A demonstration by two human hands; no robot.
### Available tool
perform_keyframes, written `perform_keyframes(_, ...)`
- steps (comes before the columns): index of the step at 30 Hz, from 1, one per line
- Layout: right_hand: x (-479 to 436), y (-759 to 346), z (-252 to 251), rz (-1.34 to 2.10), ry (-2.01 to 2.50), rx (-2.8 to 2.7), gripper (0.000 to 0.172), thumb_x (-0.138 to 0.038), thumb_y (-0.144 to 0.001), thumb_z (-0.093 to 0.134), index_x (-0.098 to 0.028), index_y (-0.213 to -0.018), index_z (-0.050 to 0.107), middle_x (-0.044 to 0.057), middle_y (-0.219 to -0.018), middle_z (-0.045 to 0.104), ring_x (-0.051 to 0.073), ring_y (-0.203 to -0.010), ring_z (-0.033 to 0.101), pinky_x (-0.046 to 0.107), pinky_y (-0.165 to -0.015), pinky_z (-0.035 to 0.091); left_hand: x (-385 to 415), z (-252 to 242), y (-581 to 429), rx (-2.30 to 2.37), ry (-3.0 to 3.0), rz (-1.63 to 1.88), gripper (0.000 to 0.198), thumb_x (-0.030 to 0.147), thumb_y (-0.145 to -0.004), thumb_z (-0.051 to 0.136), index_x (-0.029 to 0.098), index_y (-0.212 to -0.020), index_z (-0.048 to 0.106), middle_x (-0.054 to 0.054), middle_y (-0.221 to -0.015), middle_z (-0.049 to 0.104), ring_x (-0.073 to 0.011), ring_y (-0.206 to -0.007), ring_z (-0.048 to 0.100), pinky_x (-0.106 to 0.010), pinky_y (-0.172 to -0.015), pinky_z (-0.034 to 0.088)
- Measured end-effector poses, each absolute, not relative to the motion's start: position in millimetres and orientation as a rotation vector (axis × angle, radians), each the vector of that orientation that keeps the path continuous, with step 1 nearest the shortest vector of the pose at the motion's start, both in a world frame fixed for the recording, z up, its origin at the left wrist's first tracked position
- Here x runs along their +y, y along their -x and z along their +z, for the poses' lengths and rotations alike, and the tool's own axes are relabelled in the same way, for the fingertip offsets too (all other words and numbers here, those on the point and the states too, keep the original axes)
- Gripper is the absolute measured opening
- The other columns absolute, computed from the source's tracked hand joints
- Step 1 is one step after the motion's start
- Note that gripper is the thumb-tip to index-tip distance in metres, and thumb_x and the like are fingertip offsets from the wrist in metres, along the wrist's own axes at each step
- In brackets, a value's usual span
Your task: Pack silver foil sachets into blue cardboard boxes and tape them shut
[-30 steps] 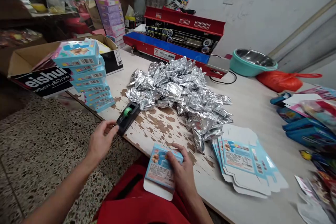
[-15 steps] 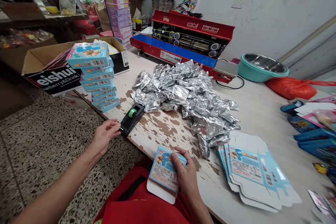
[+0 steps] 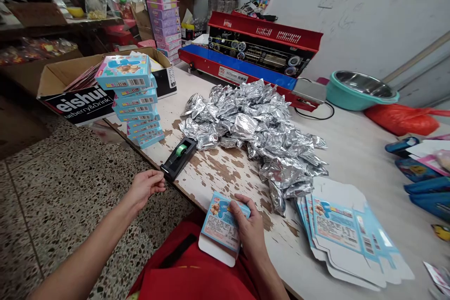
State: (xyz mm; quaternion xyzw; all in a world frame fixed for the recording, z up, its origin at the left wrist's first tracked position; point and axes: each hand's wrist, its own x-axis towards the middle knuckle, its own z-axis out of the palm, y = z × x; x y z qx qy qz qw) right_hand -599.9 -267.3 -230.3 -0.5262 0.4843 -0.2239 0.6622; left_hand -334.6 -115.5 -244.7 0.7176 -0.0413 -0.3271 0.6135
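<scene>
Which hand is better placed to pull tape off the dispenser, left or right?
Left. The left hand sits just short of the tape dispenser, fingers pinched near its cutter end. The right hand is busy gripping the blue box.

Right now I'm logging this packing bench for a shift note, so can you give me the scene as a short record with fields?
Left hand: fingers pinched together just off the table edge, beside the black tape dispenser with a green roll
Right hand: gripping a small light-blue printed carton, bottom flap open
Centre: pile of crinkled silver foil pouches
Right of pile: flat unfolded light-blue cartons
Left: stack of filled light-blue cartons
Back: red and blue sealing machine
</scene>
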Motion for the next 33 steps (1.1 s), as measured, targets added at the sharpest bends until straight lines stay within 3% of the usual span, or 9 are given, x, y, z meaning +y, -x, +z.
perform_keyframes(5,-267,603,-222,-0.581,1.342,1.123,0.052,-0.057,-0.072,0.067,-0.018,-0.104,0.056,0.003,-0.080,0.065,0.021,-0.067,0.063,0.031,-0.059,0.054,-111,-244,335,-0.125,-1.802,-0.661,0.023,0.032,-0.058,0.074,0.015,-0.060,0.060,0.001,-0.051,0.056,-0.0132,-0.048,0.053,-0.023,-0.048,0.046)
perform_keyframes(12,-253,592,-204,-1.214,2.153,0.766,0.043,-0.041,-0.088,0.059,-0.021,-0.124,0.047,0.008,-0.103,0.068,0.019,-0.090,0.066,0.028,-0.074,0.056,-143,-177,440,-0.173,-1.358,-0.916,0.035,0.042,-0.064,0.078,0.014,-0.079,0.062,0.000,-0.061,0.060,-0.0102,-0.050,0.054,-0.019,-0.046,0.045)
perform_keyframes(14,-247,587,-201,-1.259,2.232,0.623,0.048,-0.040,-0.088,0.060,-0.022,-0.128,0.043,0.008,-0.103,0.068,0.018,-0.087,0.066,0.027,-0.071,0.056,-156,-170,467,-0.166,-1.200,-0.995,0.045,0.039,-0.067,0.078,0.016,-0.102,0.062,0.002,-0.061,0.058,-0.0088,-0.049,0.053,-0.018,-0.048,0.044)
perform_keyframes(17,-242,584,-197,-1.292,2.209,0.641,0.047,-0.039,-0.086,0.063,-0.022,-0.125,0.044,0.007,-0.099,0.068,0.016,-0.079,0.067,0.025,-0.065,0.055,-167,-181,477,-0.297,-1.234,-1.038,0.079,0.045,-0.077,0.069,0.025,-0.143,0.032,0.003,-0.063,0.057,-0.0087,-0.047,0.049,-0.019,-0.046,0.042)
perform_keyframes(20,-243,587,-195,-1.241,2.139,0.781,0.042,-0.040,-0.087,0.062,-0.021,-0.120,0.047,0.007,-0.098,0.067,0.017,-0.081,0.067,0.026,-0.066,0.056,-169,-195,458,-0.784,-1.679,-0.613,0.073,0.052,-0.079,0.064,0.029,-0.143,0.038,-0.002,-0.075,0.061,-0.0151,-0.061,0.057,-0.026,-0.054,0.048)
perform_keyframes(23,-245,592,-195,-1.117,2.049,0.828,0.037,-0.037,-0.086,0.062,-0.021,-0.117,0.049,0.006,-0.096,0.066,0.018,-0.082,0.067,0.027,-0.069,0.055,-171,-192,435,-1.498,-1.803,0.013,0.049,0.051,-0.081,0.063,0.033,-0.126,0.058,-0.010,-0.115,0.060,-0.0292,-0.107,0.056,-0.044,-0.088,0.049)
perform_keyframes(26,-244,594,-196,-1.080,1.825,0.793,0.041,-0.039,-0.084,0.064,-0.023,-0.119,0.049,0.008,-0.111,0.064,0.019,-0.102,0.062,0.031,-0.086,0.052,-175,-181,429,-1.831,-1.671,0.114,0.040,0.040,-0.089,0.056,0.021,-0.124,0.054,-0.012,-0.115,0.061,-0.0253,-0.107,0.056,-0.040,-0.091,0.050)
perform_keyframes(30,-243,598,-198,-1.146,1.098,0.824,0.071,-0.063,-0.078,0.059,-0.029,-0.137,0.038,0.006,-0.149,0.035,0.025,-0.138,0.031,0.044,-0.110,0.031,-175,-189,451,-1.544,-1.525,0.272,0.033,0.016,-0.085,0.059,0.015,-0.116,0.048,-0.013,-0.109,0.059,-0.0211,-0.104,0.057,-0.034,-0.088,0.053)
perform_keyframes(33,-247,605,-198,-0.730,0.502,0.773,0.065,-0.066,-0.072,0.063,-0.022,-0.119,0.059,0.010,-0.131,0.057,0.030,-0.123,0.050,0.046,-0.100,0.042,-174,-207,473,-1.712,-1.322,0.123,0.030,0.016,-0.086,0.057,0.014,-0.115,0.050,-0.017,-0.121,0.058,-0.0253,-0.119,0.052,-0.039,-0.096,0.050)
